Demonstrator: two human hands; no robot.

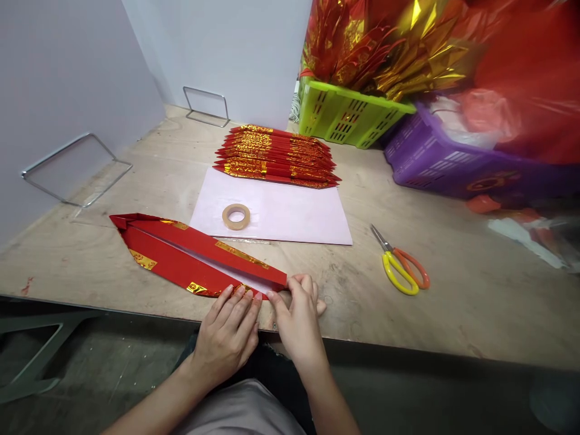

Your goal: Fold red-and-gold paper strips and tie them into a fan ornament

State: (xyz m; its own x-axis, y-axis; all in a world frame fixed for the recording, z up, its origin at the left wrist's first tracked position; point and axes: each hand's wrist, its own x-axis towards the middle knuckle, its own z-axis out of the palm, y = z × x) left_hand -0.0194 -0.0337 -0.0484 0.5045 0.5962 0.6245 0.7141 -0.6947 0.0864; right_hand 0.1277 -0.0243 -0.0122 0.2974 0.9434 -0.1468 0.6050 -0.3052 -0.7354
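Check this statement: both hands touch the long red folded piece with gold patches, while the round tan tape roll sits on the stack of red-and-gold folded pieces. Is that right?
Not quite: the head view shows the round tan tape roll on the white sheet, in front of the red-and-gold stack. The left hand and right hand do touch the long red folded piece.

On the pale wooden tabletop (462, 302), a lane runs from front to back between the white rectangular sheet (303, 211) and the steel scissors with yellow and orange handles (393, 250). Leftward travel at low height is obstructed by the long folded red-and-gold paper piece (176, 260). Behind the sheet's tan tape ring (226, 219), the red-and-gold paper stack (276, 156) blocks low passage; the slotted lime-green plastic basket (353, 115) and slotted purple plastic basket (435, 157) bound the rear right.
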